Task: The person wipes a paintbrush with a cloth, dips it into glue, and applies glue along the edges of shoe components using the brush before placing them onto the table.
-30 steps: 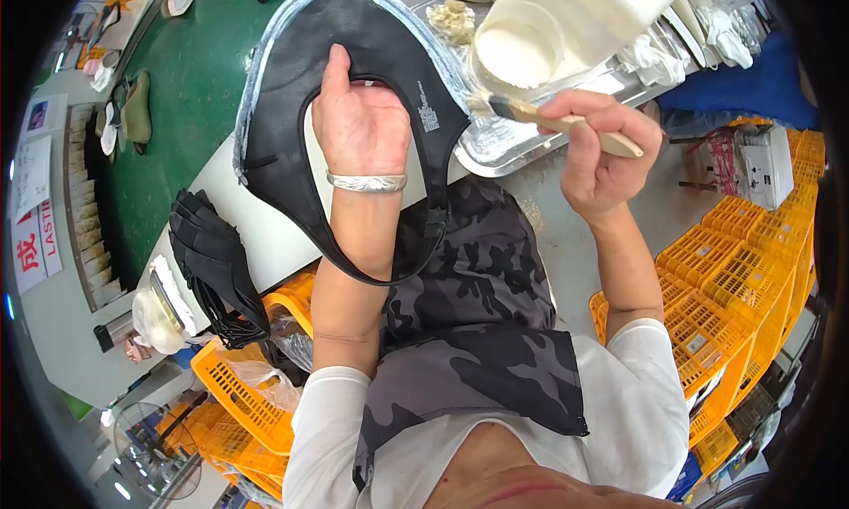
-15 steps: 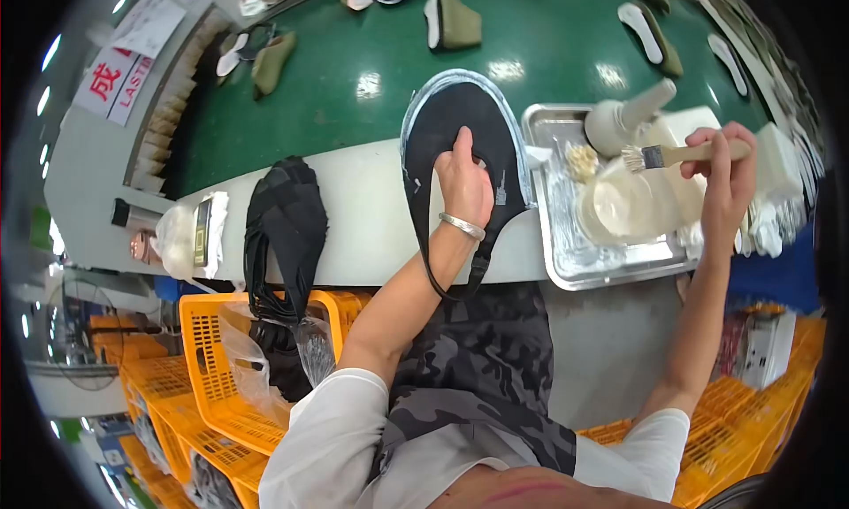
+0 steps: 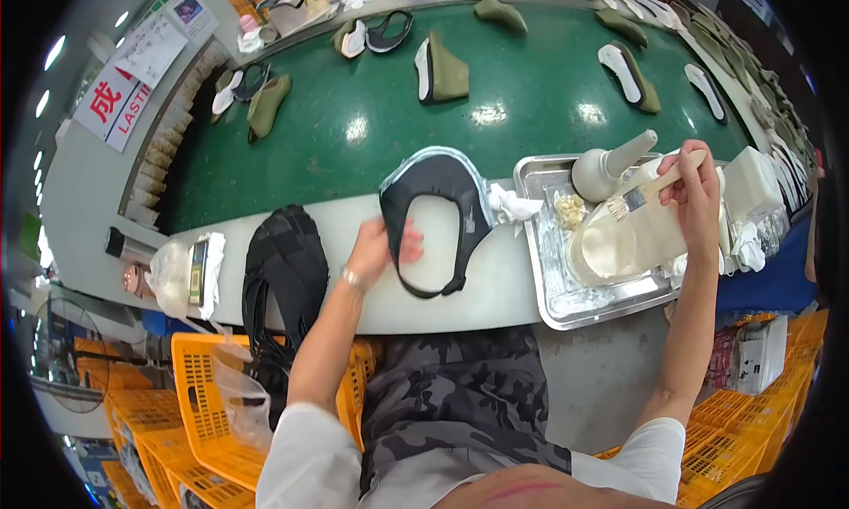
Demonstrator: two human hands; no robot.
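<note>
My left hand (image 3: 380, 249) grips the left side of a black shoe upper (image 3: 442, 175), with some fingers showing through its opening. Whitish coating lines the curved far edge of the upper, held over the white table edge. Closed around a wooden-handled brush (image 3: 653, 189), my right hand (image 3: 692, 189) is above the metal tray (image 3: 566, 313). The brush's bristles are over the rim of a tub of white paste (image 3: 610, 249). Beside the tub are a pale bottle (image 3: 598, 175) and a yellowish lump (image 3: 569, 210).
A stack of black uppers (image 3: 285, 266) lies to the left, partly over an orange crate (image 3: 199, 403). White crumpled tissue (image 3: 513, 205) sits against the tray. Beyond, a green surface (image 3: 336, 164) bears olive wedge shoes (image 3: 447, 71). A person's blue garment (image 3: 769, 279) shows at right.
The view has tilted up and back. The upper is lower, near the white table edge, and my left hand has shifted to its left side. The brush has moved from the upper to the tub.
</note>
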